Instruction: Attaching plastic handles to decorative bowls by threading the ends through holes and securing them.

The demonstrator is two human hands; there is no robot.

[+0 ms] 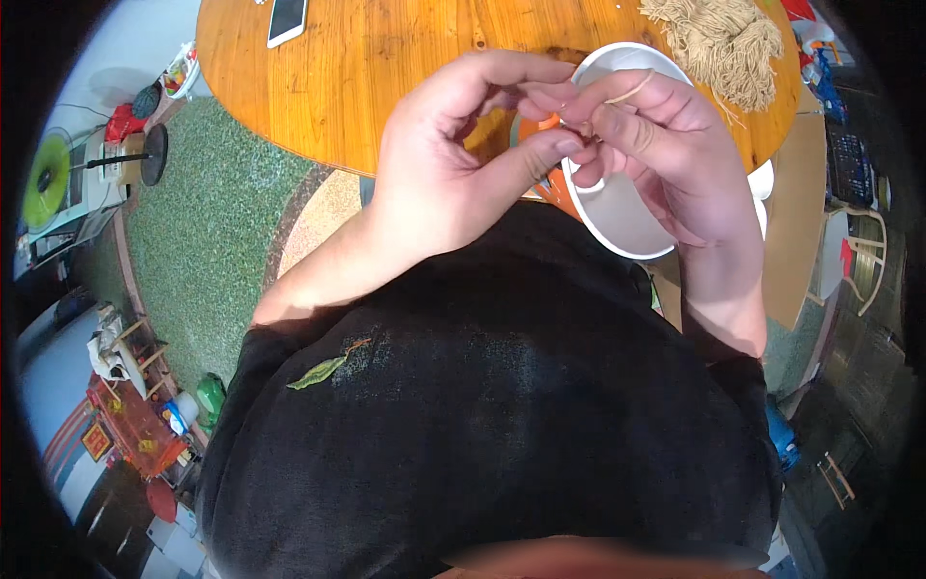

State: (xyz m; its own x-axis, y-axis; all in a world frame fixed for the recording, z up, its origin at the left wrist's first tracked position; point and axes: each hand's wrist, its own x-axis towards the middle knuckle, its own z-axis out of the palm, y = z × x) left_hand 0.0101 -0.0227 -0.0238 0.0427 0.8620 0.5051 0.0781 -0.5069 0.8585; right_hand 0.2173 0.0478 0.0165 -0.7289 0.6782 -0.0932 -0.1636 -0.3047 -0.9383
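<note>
My left hand (pixel 446 154) and my right hand (pixel 680 150) meet fingertip to fingertip near the front edge of the round wooden table. Both are closed in a pinch. A thin beige cord (pixel 632 94) lies across the fingers of my right hand, its loose end sticking out. What the left fingertips pinch is mostly hidden; the cord seems to run in there. Below the hands is a white tub (pixel 627 217), partly covered by my right hand. Something orange (pixel 549 123) shows between the hands, its kind unclear.
A bundle of beige yarn (pixel 728 48) lies at the table's far right, and a white phone (pixel 287 21) at its far left. Brown cardboard (pixel 803 232) is at the right. A green leaf (pixel 318 373) clings to my black shirt. A green fan (pixel 48 179) stands far left.
</note>
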